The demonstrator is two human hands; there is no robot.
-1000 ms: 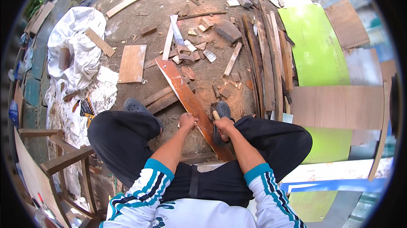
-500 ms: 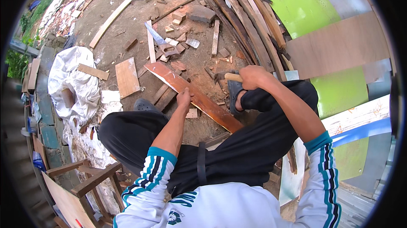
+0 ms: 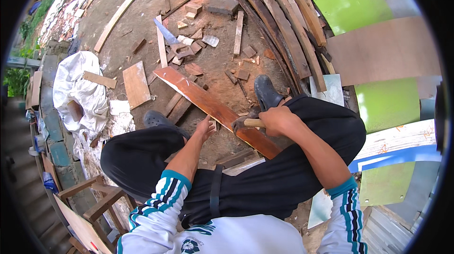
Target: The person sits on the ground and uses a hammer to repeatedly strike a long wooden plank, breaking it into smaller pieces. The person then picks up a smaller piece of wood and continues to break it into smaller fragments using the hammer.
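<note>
A long reddish-brown wooden board (image 3: 201, 97) lies slantwise before me, running from the upper left down toward my right thigh. My right hand (image 3: 278, 120) is closed round the wooden handle of a hammer (image 3: 254, 122). The dark hammer head is over the lower part of the board, at its surface. Beside the board's near edge is my left hand (image 3: 204, 129), with its fingers apart and their tips close to that edge. Whether they touch it is hard to tell. Beneath the board, short wooden offcuts (image 3: 178, 108) show partly.
A handsaw (image 3: 174, 37) lies among offcuts beyond the board. Long timbers (image 3: 279, 22) are stacked at the right, next to green and brown sheets (image 3: 383, 51). At the left are a white sack (image 3: 78, 84) and a wooden frame (image 3: 106, 202).
The hammer has come down and left, from beside my right foot to over the board. My left hand has slid off the board's face to its near edge.
</note>
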